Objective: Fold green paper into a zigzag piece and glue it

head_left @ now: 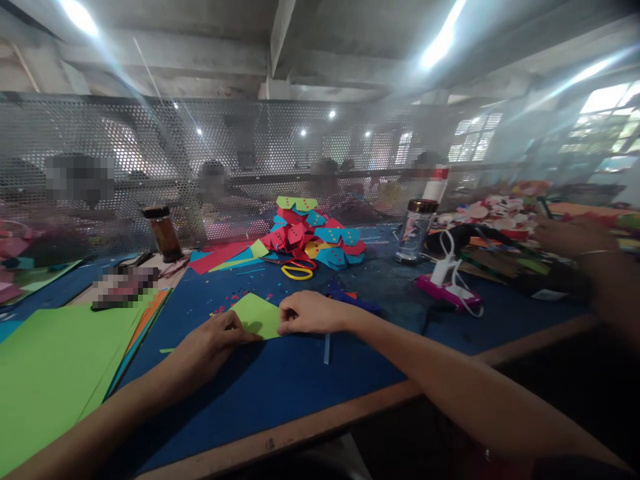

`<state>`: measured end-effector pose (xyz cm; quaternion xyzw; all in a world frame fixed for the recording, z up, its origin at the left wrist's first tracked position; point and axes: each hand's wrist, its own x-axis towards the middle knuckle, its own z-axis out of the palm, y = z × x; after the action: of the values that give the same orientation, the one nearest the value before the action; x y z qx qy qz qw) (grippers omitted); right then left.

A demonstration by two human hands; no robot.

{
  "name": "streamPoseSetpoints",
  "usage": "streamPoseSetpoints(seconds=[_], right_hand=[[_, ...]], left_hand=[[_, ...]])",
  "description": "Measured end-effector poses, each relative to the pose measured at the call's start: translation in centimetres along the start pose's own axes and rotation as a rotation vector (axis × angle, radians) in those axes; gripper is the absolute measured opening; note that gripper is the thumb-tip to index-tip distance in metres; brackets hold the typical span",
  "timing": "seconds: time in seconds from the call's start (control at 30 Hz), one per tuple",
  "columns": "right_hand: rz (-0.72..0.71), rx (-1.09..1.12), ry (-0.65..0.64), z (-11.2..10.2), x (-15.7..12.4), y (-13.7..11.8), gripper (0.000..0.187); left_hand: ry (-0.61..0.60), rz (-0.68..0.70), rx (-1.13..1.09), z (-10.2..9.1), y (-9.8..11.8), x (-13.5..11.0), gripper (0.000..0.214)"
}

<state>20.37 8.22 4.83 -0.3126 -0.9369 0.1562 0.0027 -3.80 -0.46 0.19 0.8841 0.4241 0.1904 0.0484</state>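
Note:
A small folded green paper (pixel 256 313) lies on the blue table (pixel 280 387). My left hand (pixel 215 337) rests at its left edge, fingers curled and pressing on the paper. My right hand (pixel 310 313) presses its right edge, fingers bent down on the fold. Both hands touch the same piece. A thin pale stick (pixel 327 348) lies just below my right hand.
A stack of green sheets (pixel 55 373) lies at left. Behind are a pile of red, blue and green paper shapes (pixel 310 237), yellow-handled scissors (pixel 297 269), a dark jar (pixel 163 232), a clear bottle (pixel 415 230), a pink-based white holder (pixel 447 280). Another person's arm (pixel 585 250) reaches in at right. A mesh screen (pixel 250 160) backs the table.

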Motion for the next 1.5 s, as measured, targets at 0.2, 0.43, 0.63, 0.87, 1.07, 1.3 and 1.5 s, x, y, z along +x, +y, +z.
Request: streamPoseSetpoints(seconds=[0.2,0.43,0.63,0.87,1.07,1.3,1.5], right_hand=[[0.011,-0.012,-0.027,-0.1,0.0,0.3,0.027],[-0.002,-0.025,-0.032,-0.2,-0.2,0.4,0.023],[-0.021,-0.026,-0.039,-0.6,-0.6,0.4,0.019],[-0.036,-0.001,-0.053,-0.6,-0.7,0.8,0.016],[-0.047,0.067,-0.082,-0.8,-0.9,1.5,0.013],[-0.074,0.124,-0.111,-0.8,-0.8,2.0,0.015],[-0.019,0.056,-0.066,-0.7,-0.7,1.2,0.019]], left_hand=[[-0.014,-0.011,0.001,0.1,-0.2,-0.1,0.045],[-0.004,-0.012,-0.012,0.2,-0.1,0.0,0.043],[-0.001,-0.008,-0.014,0.2,-0.2,-0.1,0.043],[-0.018,-0.021,0.005,0.1,0.0,0.0,0.044],[-0.01,-0.011,0.0,0.1,-0.1,-0.1,0.043],[-0.009,-0.027,0.003,0.2,-0.1,-0.2,0.044],[-0.009,-0.013,-0.005,0.2,-0.1,-0.1,0.043]])
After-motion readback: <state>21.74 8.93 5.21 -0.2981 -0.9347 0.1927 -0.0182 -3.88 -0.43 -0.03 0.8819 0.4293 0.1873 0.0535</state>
